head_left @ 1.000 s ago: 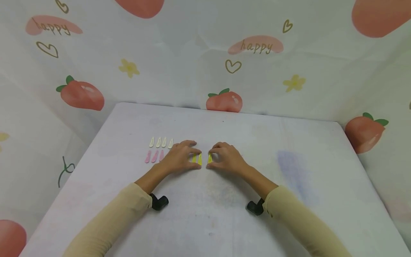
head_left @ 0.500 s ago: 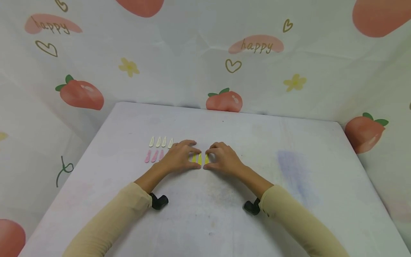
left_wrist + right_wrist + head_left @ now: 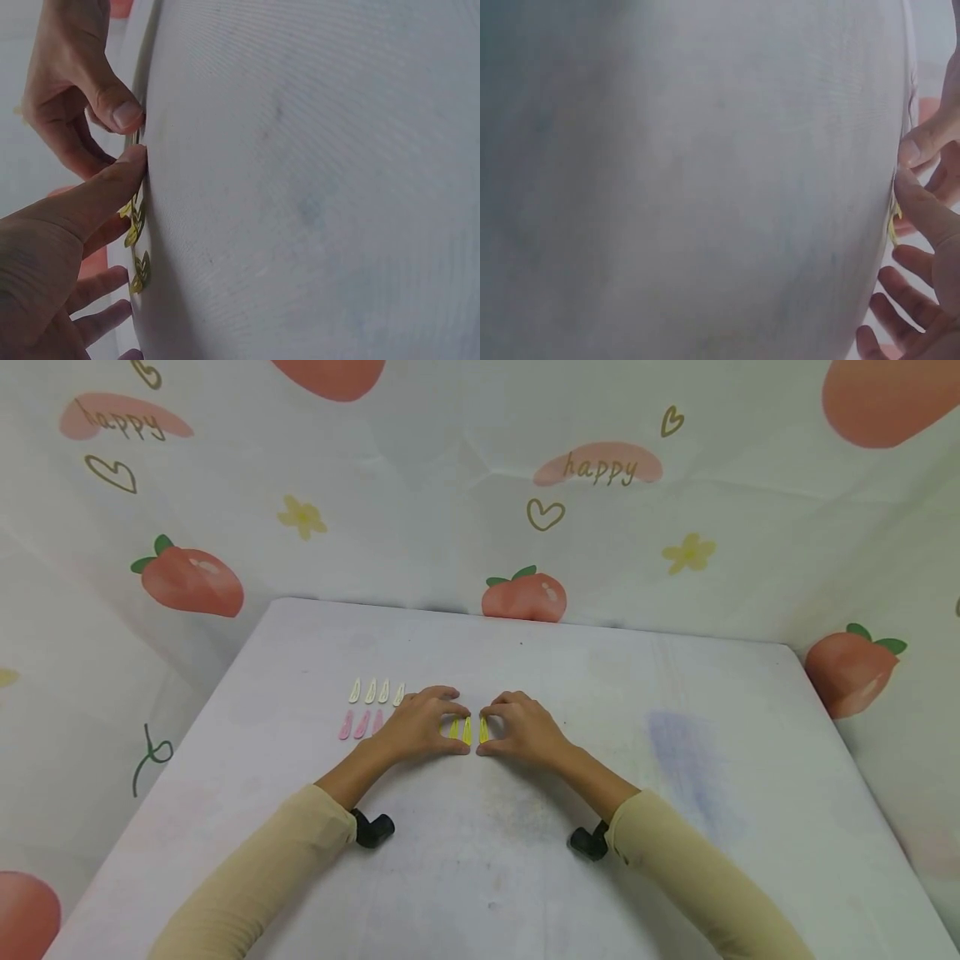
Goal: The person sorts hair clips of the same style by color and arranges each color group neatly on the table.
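Three yellow hair clips point(image 3: 467, 731) lie side by side on the white table point(image 3: 525, 860), between my two hands. My left hand point(image 3: 447, 729) rests on the table with its index finger and thumb framing the two left clips; in the left wrist view its thumb point(image 3: 112, 187) presses the cloth beside the yellow clips point(image 3: 136, 229). My right hand point(image 3: 492, 729) pinches the rightmost yellow clip point(image 3: 483, 730) between thumb and index finger. The right wrist view shows its thumb point(image 3: 930, 214) at the table edge of the frame.
A row of white hair clips point(image 3: 375, 692) and a row of pink hair clips point(image 3: 356, 725) lie just left of my left hand, the pink row partly hidden by it. Peach-print cloth walls point(image 3: 525, 510) enclose the table on three sides.
My right hand has slid the rightmost yellow clip a little to the left, closing the gap to the other two. The left hand has stayed put.
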`<state>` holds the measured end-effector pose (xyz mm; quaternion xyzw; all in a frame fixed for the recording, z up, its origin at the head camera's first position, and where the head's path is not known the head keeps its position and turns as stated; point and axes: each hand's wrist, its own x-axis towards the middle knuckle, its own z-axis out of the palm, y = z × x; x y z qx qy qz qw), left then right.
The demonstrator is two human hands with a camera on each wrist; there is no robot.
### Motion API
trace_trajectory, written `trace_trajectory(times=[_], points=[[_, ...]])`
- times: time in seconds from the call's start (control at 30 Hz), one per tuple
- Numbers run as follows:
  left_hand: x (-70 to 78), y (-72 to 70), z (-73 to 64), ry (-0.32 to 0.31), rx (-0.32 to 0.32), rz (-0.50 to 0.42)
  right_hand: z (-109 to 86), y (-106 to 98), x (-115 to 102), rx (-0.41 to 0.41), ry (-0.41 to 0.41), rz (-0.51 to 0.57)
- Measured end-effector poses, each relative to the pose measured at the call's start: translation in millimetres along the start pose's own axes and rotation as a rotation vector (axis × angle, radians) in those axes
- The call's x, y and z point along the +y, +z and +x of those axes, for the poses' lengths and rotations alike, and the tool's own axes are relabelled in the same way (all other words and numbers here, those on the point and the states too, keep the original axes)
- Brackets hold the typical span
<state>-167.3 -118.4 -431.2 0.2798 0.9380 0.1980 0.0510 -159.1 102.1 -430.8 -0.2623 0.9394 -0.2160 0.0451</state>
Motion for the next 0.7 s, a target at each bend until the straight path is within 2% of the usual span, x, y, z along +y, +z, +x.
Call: trace_trajectory(times=[0.3, 0.43, 0.6, 0.7], points=[[2.1, 0.1, 2.7, -0.014, -0.024, 0.006, -2.8, -8.0, 3.6, -0.023, 0.011, 0.096], [2.9, -3.1, 3.2, -0.009, -0.058, -0.001, -7.4, -16.8, 10.9, -0.018, 0.049, 0.103], [-1.6, -14.4, 3.4, 0.001, -0.141, -0.035, -22.6, -41.0, 36.5, 0.021, 0.131, 0.061], [-11.3, -26.8, 1.4, -0.033, -0.141, -0.060, -36.8, -60.8, 61.6, 0.047, 0.155, 0.034]])
